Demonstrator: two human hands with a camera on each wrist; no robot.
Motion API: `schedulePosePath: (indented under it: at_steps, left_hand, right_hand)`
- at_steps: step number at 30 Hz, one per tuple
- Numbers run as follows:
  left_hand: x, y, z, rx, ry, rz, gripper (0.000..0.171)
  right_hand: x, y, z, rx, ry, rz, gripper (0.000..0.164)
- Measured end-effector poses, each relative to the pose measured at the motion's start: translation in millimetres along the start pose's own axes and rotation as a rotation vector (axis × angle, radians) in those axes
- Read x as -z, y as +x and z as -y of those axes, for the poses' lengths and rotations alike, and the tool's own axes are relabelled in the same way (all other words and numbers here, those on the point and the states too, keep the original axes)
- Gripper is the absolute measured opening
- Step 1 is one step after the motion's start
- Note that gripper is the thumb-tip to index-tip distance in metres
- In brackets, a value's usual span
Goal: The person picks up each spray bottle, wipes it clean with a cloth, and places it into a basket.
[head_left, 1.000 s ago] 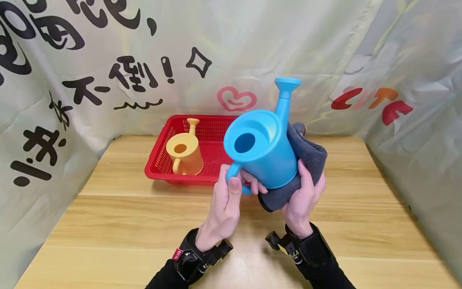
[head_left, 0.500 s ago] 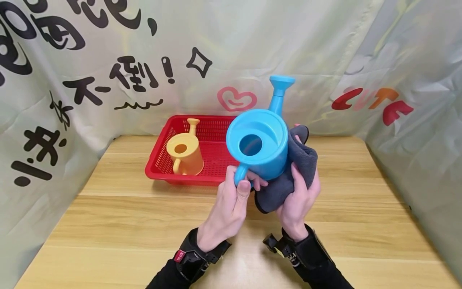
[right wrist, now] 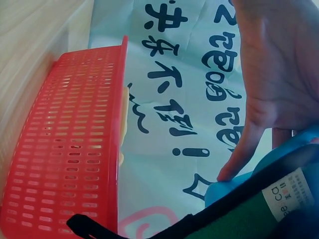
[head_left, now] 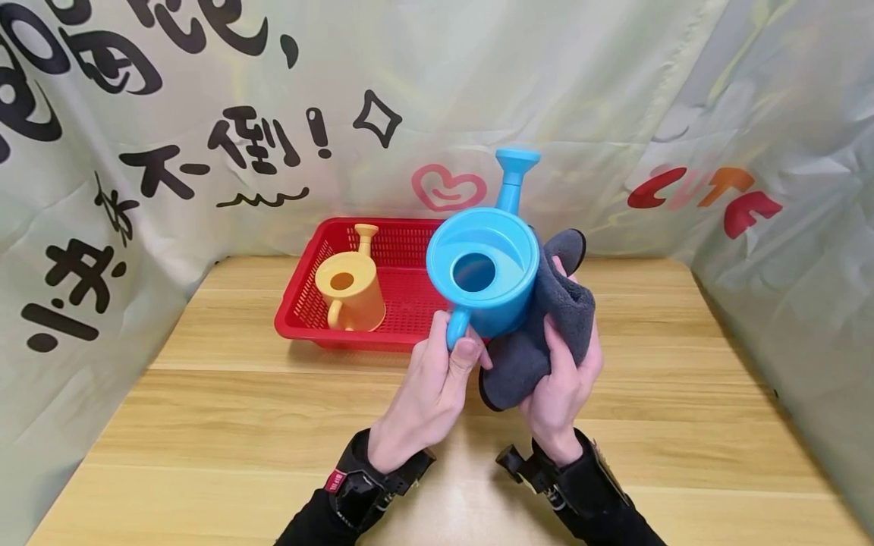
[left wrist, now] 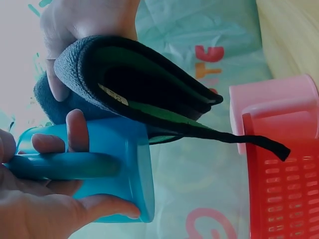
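Note:
My left hand (head_left: 426, 394) grips the handle of a blue watering can (head_left: 501, 307), held up over the table with its top opening tilted toward me and its spout pointing up. My right hand (head_left: 565, 390) holds a folded dark grey cloth (head_left: 519, 364) against the right side of the can. In the left wrist view the cloth (left wrist: 75, 74) lies over the can's wall (left wrist: 117, 137), its black-edged folds and green underside showing. The right wrist view shows a white tag (right wrist: 286, 194) on the cloth. The fingertips behind the cloth are mostly hidden.
A red perforated basket (head_left: 410, 343) stands at the back of the wooden table (head_left: 239, 425), with a yellow watering can (head_left: 362, 299) inside at the left. In the left wrist view a pink object (left wrist: 274, 102) shows at the basket's edge. A printed curtain (head_left: 546, 91) encloses the table.
The blue watering can has turned and its spout has shifted left. My right hand and the cloth have moved slightly left with it, while the left hand keeps its grip on the handle.

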State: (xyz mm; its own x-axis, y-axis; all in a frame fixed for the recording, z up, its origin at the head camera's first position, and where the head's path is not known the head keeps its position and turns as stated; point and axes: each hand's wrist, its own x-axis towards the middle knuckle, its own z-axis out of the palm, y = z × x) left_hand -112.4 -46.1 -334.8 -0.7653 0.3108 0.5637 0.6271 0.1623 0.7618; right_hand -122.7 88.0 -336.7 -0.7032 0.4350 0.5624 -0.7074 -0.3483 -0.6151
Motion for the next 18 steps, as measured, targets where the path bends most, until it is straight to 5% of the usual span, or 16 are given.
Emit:
schedulePosePath:
  at_steps: [18]
  left_hand:
    - [1.0, 0.2, -0.1, 0.014, 0.024, 0.032, 0.008]
  right_hand:
    - [1.2, 2.4, -0.1, -0.020, -0.005, -0.003, 0.041]
